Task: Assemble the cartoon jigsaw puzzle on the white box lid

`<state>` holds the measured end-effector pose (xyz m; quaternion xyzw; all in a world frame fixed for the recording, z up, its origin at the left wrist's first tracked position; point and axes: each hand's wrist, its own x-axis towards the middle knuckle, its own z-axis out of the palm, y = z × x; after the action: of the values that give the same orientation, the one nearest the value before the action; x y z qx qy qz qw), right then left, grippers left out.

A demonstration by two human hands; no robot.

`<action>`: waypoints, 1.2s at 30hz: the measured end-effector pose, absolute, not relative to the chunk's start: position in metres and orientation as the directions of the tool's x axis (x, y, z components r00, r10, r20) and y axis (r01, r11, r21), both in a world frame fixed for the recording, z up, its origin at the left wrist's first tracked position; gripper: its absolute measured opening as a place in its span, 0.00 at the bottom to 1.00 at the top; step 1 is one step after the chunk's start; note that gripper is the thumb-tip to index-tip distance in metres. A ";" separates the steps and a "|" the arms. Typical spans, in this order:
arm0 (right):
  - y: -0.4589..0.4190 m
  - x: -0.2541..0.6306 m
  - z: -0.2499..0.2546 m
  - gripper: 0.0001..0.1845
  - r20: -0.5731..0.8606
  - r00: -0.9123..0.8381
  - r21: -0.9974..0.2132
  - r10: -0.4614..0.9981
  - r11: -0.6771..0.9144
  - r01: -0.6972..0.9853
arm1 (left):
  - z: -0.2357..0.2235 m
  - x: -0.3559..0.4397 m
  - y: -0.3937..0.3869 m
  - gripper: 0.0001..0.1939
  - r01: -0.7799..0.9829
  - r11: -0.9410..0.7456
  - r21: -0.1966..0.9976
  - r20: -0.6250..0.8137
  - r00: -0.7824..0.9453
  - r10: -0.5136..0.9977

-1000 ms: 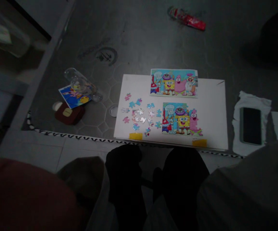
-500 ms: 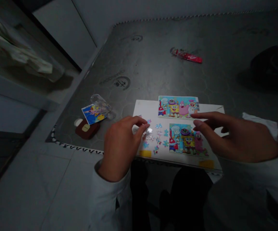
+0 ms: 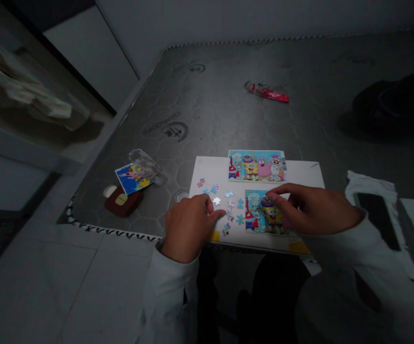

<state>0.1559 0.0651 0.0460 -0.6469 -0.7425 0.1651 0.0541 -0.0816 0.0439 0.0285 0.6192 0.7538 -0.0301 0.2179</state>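
Observation:
A white board lies at the near edge of a dark table. On it sit a cartoon reference picture and, below it, a partly assembled puzzle. Several loose puzzle pieces are scattered to the puzzle's left. My left hand rests over the near loose pieces with its fingers curled together; whether they hold a piece is hidden. My right hand lies on the right part of the assembled puzzle, fingers stretched out, the index tip at its top edge.
A clear plastic container lies over a picture card beside a dark red box at the left. A red wrapper lies far back. A phone rests on white cloth at the right. My knees are below the table edge.
Both hands came up from out of sight onto the board. The left hand settled on the loose pieces, and the right dropped from above the reference picture onto the assembled puzzle. The view tilted up.

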 end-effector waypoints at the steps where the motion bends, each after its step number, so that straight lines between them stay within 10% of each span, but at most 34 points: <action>1: 0.066 0.156 0.045 0.19 -0.145 -0.143 -0.308 0.979 0.093 0.947 | 0.027 -0.081 0.044 0.16 0.946 0.228 0.229 -0.363 -0.134 0.922; 10: 0.079 0.166 0.033 0.24 -0.316 -0.150 -0.303 0.937 0.051 0.952 | 0.024 -0.077 0.049 0.16 0.942 0.233 0.239 -0.402 -0.123 0.907; 36: 0.065 0.153 0.036 0.19 -0.177 -0.137 -0.273 0.975 0.085 0.958 | 0.034 -0.096 0.049 0.15 0.890 0.406 0.209 -0.335 -0.325 0.884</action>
<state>0.1529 0.0648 0.0356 -0.6564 -0.7362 0.1631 0.0253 -0.0963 0.0491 0.0343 0.5448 0.8140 -0.0067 0.2015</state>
